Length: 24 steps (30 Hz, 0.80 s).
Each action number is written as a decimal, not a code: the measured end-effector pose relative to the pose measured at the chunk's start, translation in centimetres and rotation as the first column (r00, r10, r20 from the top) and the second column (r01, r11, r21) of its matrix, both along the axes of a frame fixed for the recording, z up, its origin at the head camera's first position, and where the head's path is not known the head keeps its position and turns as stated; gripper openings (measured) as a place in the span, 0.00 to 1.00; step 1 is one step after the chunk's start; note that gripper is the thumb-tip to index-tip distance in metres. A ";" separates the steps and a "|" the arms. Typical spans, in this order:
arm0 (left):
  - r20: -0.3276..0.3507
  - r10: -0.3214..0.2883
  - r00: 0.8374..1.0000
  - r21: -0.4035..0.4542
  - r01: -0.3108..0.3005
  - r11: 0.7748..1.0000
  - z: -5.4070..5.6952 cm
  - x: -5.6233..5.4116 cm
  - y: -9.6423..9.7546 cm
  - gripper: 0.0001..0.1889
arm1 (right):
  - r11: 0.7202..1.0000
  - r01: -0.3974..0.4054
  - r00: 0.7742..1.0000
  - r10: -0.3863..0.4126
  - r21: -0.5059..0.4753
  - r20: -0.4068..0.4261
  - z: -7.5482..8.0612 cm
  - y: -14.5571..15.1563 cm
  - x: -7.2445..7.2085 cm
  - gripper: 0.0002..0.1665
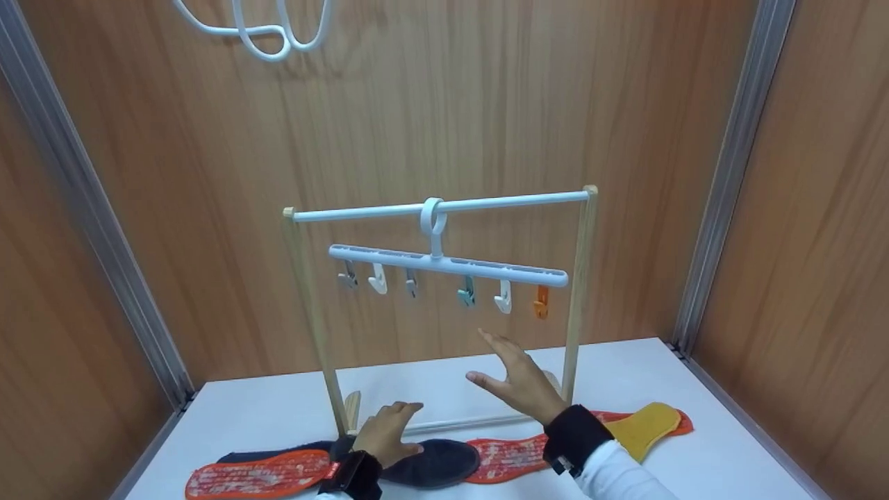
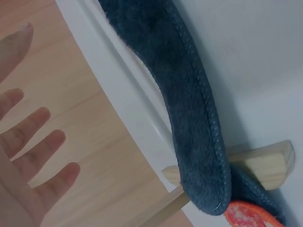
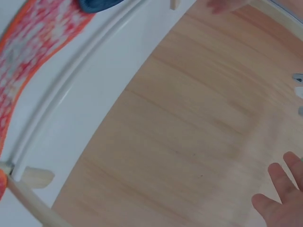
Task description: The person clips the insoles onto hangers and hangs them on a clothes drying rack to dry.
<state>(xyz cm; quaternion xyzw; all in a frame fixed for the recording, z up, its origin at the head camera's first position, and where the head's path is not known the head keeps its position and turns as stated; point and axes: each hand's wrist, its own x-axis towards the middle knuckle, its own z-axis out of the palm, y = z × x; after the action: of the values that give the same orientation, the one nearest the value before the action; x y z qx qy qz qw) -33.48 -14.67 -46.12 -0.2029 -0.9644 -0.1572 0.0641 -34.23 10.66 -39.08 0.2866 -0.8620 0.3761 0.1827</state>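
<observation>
Red insole point(image 1: 260, 476) at lower left, then the left hand point(image 1: 384, 434), fingers spread and empty, the dark insole point(image 1: 436, 464) sits bottom centre, the hanger point(image 1: 448, 264) dangles clips point(image 1: 467, 293) mid-frame, the right hand point(image 1: 524, 383) hovers below them, fingers wide, empty, and yellow insole point(image 1: 646, 427) lies lower right!

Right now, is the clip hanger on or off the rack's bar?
On: the clip hanger hangs below the bar in the head view, its hook looped over it.
</observation>
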 end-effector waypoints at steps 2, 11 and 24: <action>-0.004 -0.008 1.000 -0.022 0.008 1.000 -0.5 -0.3 0.2 0.32 | 0.999 -0.021 1.000 0.020 -0.030 -0.010 0.3 -0.6 -0.1 0.42; -0.001 -0.020 1.000 -0.027 0.020 0.999 -2.3 -1.8 0.9 0.28 | 0.989 -0.083 0.996 0.077 -0.119 -0.051 2.6 -4.0 -0.6 0.37; 0.109 0.013 0.994 -0.015 -0.012 1.000 -4.7 -2.7 1.0 0.23 | 0.961 -0.023 0.998 0.041 -0.276 0.058 6.1 -8.1 -2.0 0.32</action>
<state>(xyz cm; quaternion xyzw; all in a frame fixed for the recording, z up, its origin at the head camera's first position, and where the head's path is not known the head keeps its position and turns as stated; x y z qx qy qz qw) -36.20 -13.62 -50.83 -0.1883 -0.9688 -0.1609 0.0108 -36.23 2.54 -32.98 0.2603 -0.8019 0.5040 0.1876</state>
